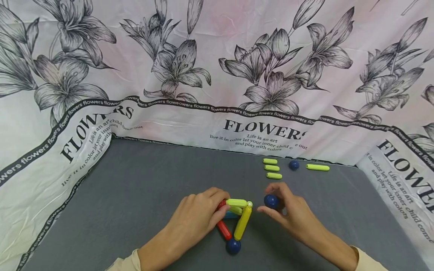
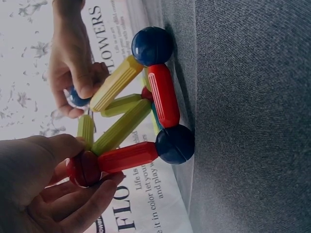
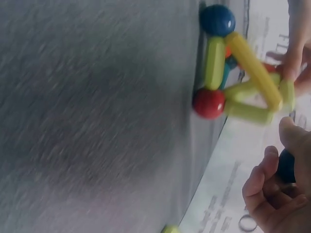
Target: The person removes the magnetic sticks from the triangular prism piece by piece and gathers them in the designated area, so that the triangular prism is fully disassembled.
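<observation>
My left hand (image 1: pixel 200 210) pinches a red ball (image 2: pixel 85 169) at an upper corner of a frame built from ribbed rods and balls. From that ball run lime rods (image 2: pixel 124 126) and a red rod (image 2: pixel 129 157) that slants to a lower blue ball (image 2: pixel 175 144). A yellow rod (image 1: pixel 242 223) rises from another blue ball (image 1: pixel 233 246) on the table; its upper end meets a lime rod (image 1: pixel 237 202) with no ball between. Just right of that end, my right hand (image 1: pixel 298 212) holds a loose dark blue ball (image 1: pixel 271 201) between thumb and fingers. Another red ball (image 3: pixel 209 103) sits at the frame's base.
Three short lime rods (image 1: pixel 272 168) lie in a column toward the back of the grey table (image 1: pixel 152 169). To their right are a dark blue ball (image 1: pixel 294 165) and a longer lime rod (image 1: pixel 317 167). A flower-printed cloth (image 1: pixel 190 120) stands behind and at both sides.
</observation>
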`<state>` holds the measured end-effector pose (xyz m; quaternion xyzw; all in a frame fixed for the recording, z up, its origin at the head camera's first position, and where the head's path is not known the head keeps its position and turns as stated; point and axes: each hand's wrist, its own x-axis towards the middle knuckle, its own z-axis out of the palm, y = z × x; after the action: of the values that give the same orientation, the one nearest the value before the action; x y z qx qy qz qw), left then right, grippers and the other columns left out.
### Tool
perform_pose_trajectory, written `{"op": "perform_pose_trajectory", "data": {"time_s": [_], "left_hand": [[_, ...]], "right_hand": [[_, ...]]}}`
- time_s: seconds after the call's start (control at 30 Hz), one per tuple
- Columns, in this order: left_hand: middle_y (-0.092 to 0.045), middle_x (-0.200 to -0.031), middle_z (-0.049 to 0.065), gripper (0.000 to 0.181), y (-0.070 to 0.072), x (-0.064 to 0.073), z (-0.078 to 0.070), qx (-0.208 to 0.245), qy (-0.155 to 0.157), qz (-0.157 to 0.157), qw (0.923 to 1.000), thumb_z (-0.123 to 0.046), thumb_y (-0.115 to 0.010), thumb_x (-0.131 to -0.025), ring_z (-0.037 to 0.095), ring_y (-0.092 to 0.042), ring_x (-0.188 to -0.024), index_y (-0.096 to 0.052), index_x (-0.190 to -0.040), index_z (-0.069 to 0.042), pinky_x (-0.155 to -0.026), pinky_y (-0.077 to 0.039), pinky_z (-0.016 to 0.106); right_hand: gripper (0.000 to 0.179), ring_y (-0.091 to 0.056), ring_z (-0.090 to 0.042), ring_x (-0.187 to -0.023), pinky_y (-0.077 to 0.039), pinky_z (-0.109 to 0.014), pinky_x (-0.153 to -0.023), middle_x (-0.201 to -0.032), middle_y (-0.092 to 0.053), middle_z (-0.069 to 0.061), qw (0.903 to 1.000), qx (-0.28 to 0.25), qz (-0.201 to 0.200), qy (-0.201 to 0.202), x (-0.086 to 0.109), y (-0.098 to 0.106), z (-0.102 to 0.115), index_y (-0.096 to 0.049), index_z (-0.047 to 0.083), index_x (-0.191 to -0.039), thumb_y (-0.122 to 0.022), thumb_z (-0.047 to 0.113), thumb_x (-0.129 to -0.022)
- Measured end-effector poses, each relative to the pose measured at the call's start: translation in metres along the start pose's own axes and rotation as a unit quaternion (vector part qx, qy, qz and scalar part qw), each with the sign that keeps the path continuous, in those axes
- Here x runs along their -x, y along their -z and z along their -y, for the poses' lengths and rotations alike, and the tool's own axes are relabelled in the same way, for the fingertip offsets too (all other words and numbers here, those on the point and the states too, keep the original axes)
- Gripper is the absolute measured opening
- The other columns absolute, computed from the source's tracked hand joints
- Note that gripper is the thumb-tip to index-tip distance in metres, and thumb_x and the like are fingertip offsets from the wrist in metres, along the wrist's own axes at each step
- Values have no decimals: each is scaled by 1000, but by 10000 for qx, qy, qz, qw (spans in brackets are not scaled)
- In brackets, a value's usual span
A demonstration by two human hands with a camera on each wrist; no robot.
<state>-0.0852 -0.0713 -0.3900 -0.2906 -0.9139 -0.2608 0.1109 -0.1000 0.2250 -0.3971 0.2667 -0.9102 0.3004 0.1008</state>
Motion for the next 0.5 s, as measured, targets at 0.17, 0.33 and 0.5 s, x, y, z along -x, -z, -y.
{"op": "perform_pose_trajectory", "data": {"time_s": [0.17,0.33,0.5], "left_hand": [[-74,-116,-4,21,0,1,0,23,-7,-47,10000,-29,-74,-102,5,-66,-72,-76,-118,-16,-61,-56,27],[-74,-116,-4,21,-1,1,0,7,-38,-98,9999,-30,-74,-101,6,-66,-71,-76,-118,-17,-60,-56,27],[-74,-116,-4,21,-1,1,0,-19,-37,-77,10000,-30,-75,-101,5,-66,-72,-75,-118,-17,-61,-57,28]], "right_hand": [[58,-58,2,-68,-50,-22,-55,-92,-73,7,9994,250,-163,-174,1,7,-20,-48,9,-127,-90,14,-86],[56,-57,0,-65,-49,-23,-55,-90,-72,5,9970,648,-363,-240,0,18,-48,-51,7,-124,-90,12,-85],[50,-56,-5,-66,-47,-26,-55,-88,-69,-1,9905,1178,-394,-590,-1,27,-75,-57,8,-125,-89,22,-88]]}}
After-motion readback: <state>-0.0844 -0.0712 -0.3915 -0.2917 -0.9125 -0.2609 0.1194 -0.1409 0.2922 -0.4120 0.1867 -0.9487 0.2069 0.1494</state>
